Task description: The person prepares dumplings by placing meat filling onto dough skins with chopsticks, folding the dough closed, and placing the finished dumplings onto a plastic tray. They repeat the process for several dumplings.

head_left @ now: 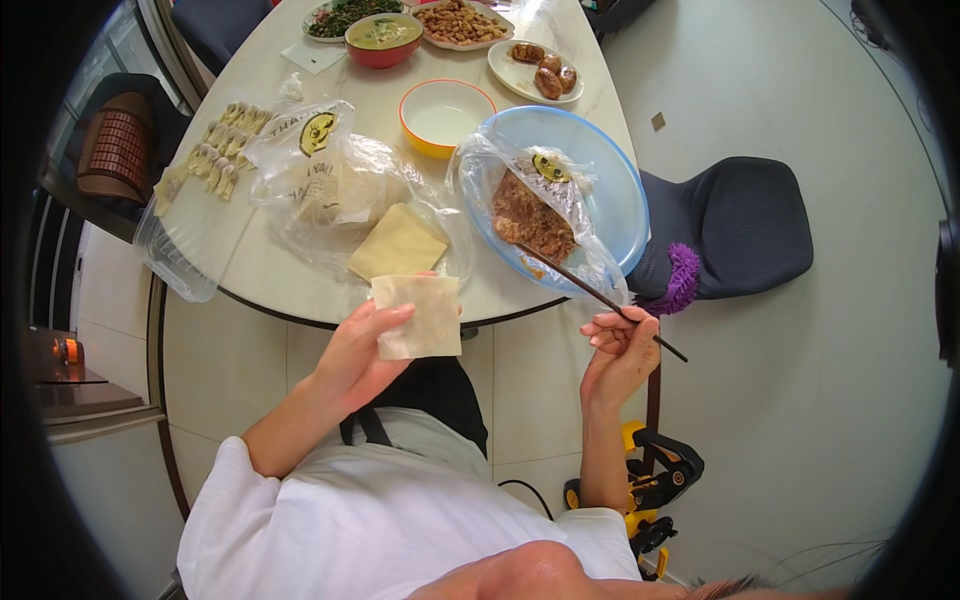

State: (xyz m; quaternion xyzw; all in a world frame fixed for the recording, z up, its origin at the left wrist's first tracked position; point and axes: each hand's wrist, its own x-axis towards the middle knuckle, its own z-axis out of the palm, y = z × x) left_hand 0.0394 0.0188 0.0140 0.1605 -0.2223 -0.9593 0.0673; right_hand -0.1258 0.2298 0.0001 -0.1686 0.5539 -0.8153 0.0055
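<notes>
A square dough wrapper (pixel 425 325) lies across the fingers of my left hand (pixel 358 350), with my thumb pressed on its left edge. My right hand (pixel 622 352) grips dark chopsticks (pixel 590 290), whose far tips reach the minced meat filling (pixel 530 217). That filling sits in a clear plastic bag inside a blue oval basin (pixel 620 190). Just beyond my left hand, a stack of pale yellow wrappers (pixel 398 243) rests on a plastic bag (pixel 335 190) near the table's front edge.
Folded dumplings (pixel 222 150) stand in rows at the table's left, by a clear plastic container (pixel 172 255). A bowl with an orange rim (pixel 447 115) is behind the wrappers. Dishes of food, including a red soup bowl (pixel 383 42), fill the far end. A dark chair (pixel 745 230) stands right.
</notes>
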